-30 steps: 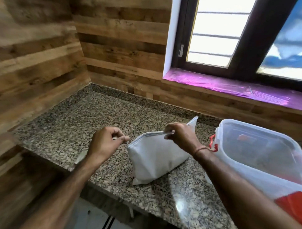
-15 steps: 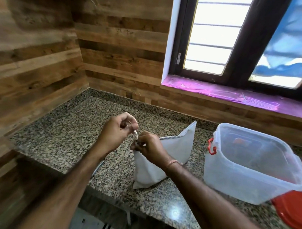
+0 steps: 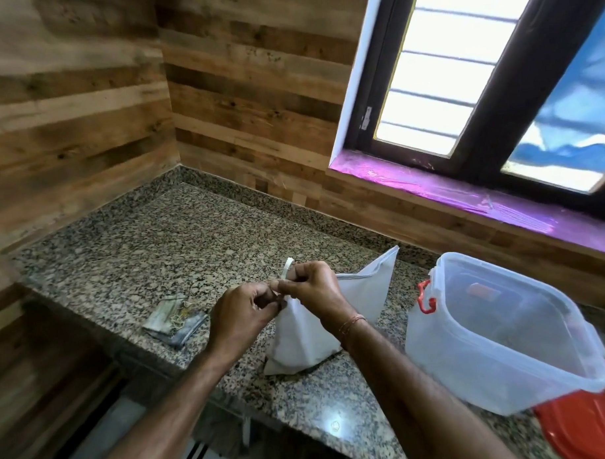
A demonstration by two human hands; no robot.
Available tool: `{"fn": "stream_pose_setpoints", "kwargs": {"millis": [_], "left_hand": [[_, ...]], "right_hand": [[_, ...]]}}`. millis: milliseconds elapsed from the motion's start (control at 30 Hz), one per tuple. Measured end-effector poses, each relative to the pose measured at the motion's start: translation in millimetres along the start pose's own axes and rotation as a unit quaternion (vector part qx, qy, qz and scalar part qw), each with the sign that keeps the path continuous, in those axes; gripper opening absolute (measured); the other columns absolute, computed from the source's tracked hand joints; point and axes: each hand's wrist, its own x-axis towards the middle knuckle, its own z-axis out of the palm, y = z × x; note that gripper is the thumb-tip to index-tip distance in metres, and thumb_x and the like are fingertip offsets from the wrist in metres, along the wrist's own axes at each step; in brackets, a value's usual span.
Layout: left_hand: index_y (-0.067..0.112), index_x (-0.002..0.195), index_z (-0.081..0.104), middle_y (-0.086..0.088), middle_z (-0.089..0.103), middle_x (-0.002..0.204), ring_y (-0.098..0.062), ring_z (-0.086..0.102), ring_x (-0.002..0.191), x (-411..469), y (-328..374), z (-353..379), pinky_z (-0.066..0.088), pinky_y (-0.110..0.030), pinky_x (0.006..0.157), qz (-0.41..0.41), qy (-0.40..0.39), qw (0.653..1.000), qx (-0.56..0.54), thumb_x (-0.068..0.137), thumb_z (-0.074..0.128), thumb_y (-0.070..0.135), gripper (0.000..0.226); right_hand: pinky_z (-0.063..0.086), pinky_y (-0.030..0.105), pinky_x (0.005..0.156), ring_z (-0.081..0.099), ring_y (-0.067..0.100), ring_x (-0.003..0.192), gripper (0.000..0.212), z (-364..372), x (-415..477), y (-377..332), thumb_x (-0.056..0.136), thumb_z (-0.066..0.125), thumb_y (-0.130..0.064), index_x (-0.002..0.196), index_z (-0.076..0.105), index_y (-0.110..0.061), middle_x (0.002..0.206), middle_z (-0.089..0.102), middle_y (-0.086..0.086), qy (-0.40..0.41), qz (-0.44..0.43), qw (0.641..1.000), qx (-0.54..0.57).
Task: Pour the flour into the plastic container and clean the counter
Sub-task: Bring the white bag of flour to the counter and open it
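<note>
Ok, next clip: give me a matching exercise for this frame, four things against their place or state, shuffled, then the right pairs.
Things:
1. flour bag
2. plastic container
3. red lid
4. small packet

Places or states:
A. flat on the counter, left of both hands
B. open, lid off, right of the bag
C. pinched at its top corner by the left hand and right hand
D. at the frame's lower right, partly under the container

Pairs: 1-C, 2-B, 3-D, 4-A
</note>
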Motion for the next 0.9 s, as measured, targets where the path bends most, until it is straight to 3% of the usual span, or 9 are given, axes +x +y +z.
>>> {"fn": "stream_pose_setpoints", "kwargs": {"millis": [67, 200, 367, 500, 600, 700, 767, 833, 900], "left_hand": [[0.027, 0.069, 0.065, 0.014, 0.067, 0.068, 0.000, 0.063, 0.065, -1, -5, 3, 0.046, -0.027, 0.053, 0.023, 0.004, 1.000, -0.004, 0.086, 0.077, 0.043, 0.026], [0.029, 0.070, 0.065, 0.015, 0.067, 0.070, 0.002, 0.063, 0.069, -3, -18, 1, 0.051, -0.025, 0.061, 0.051, -0.019, 0.998, 0.011, 0.083, 0.079, 0.031, 0.019], [0.026, 0.073, 0.065, 0.014, 0.070, 0.075, 0.000, 0.065, 0.071, -2, -22, -12, 0.051, -0.026, 0.066, 0.010, -0.133, 0.991, -0.022, 0.082, 0.078, 0.034, 0.018], [0.037, 0.099, 0.061, 0.022, 0.064, 0.098, -0.002, 0.063, 0.086, 28, 20, 8, 0.041, -0.021, 0.064, 0.068, -0.130, 0.979, 0.141, 0.081, 0.069, 0.067, 0.036], [0.032, 0.109, 0.059, 0.012, 0.067, 0.101, -0.011, 0.065, 0.088, 51, 50, 42, 0.047, -0.027, 0.072, 0.126, -0.135, 0.936, 0.299, 0.078, 0.056, 0.082, 0.059], [0.024, 0.104, 0.065, 0.003, 0.072, 0.096, -0.016, 0.070, 0.088, 58, 68, 64, 0.053, -0.031, 0.078, 0.178, -0.130, 0.896, 0.385, 0.086, 0.059, 0.071, 0.051], [0.022, 0.097, 0.069, 0.002, 0.074, 0.092, -0.016, 0.071, 0.086, 55, 64, 64, 0.053, -0.032, 0.076, 0.197, -0.121, 0.893, 0.386, 0.091, 0.061, 0.060, 0.039], [0.024, 0.085, 0.068, 0.003, 0.073, 0.082, -0.016, 0.072, 0.077, 53, 53, 62, 0.052, -0.031, 0.067, 0.204, -0.103, 0.902, 0.365, 0.090, 0.065, 0.058, 0.034], [0.025, 0.068, 0.061, 0.006, 0.067, 0.062, -0.013, 0.067, 0.056, 51, 43, 63, 0.040, -0.023, 0.050, 0.226, -0.078, 0.903, 0.357, 0.080, 0.079, 0.054, 0.036]], "right_hand": [[0.037, 0.021, 0.049, 0.041, 0.004, 0.050, 0.040, -5, -1, 4, 0.077, 0.089, -0.025, 0.056, 0.057, -0.016, 0.054, 0.050, -0.009, 0.030, -0.001, 0.999, -0.021], [0.044, 0.025, 0.054, 0.049, 0.007, 0.056, 0.036, -44, 5, 18, 0.078, 0.088, -0.032, 0.066, 0.069, -0.004, 0.062, 0.061, -0.003, 0.108, 0.036, 0.992, -0.046], [0.039, 0.024, 0.054, 0.048, 0.011, 0.055, 0.037, -105, 8, 40, 0.079, 0.088, -0.030, 0.061, 0.068, -0.005, 0.058, 0.059, 0.002, 0.182, 0.077, 0.980, -0.035], [0.038, 0.018, 0.051, 0.049, 0.006, 0.052, 0.036, -104, 3, 47, 0.082, 0.086, -0.030, 0.063, 0.069, -0.003, 0.059, 0.060, 0.001, 0.166, 0.070, 0.982, -0.051], [0.037, 0.016, 0.050, 0.048, 0.002, 0.049, 0.037, -106, 7, 51, 0.081, 0.086, -0.030, 0.059, 0.068, -0.007, 0.057, 0.061, -0.003, 0.167, 0.057, 0.982, -0.062], [0.036, 0.015, 0.049, 0.046, -0.001, 0.047, 0.042, -121, 16, 55, 0.078, 0.088, -0.032, 0.050, 0.060, -0.018, 0.052, 0.057, -0.009, 0.166, 0.046, 0.981, -0.086], [0.037, 0.019, 0.051, 0.047, 0.001, 0.048, 0.043, -129, 21, 60, 0.078, 0.088, -0.031, 0.049, 0.058, -0.019, 0.051, 0.056, -0.009, 0.169, 0.048, 0.980, -0.096], [0.039, 0.024, 0.054, 0.049, 0.005, 0.051, 0.043, -140, 28, 64, 0.078, 0.088, -0.030, 0.049, 0.058, -0.018, 0.052, 0.057, -0.007, 0.176, 0.059, 0.978, -0.098], [0.037, 0.027, 0.055, 0.051, 0.007, 0.052, 0.040, -155, 39, 67, 0.078, 0.087, -0.032, 0.052, 0.063, -0.014, 0.053, 0.059, -0.003, 0.181, 0.074, 0.974, -0.116]]}}
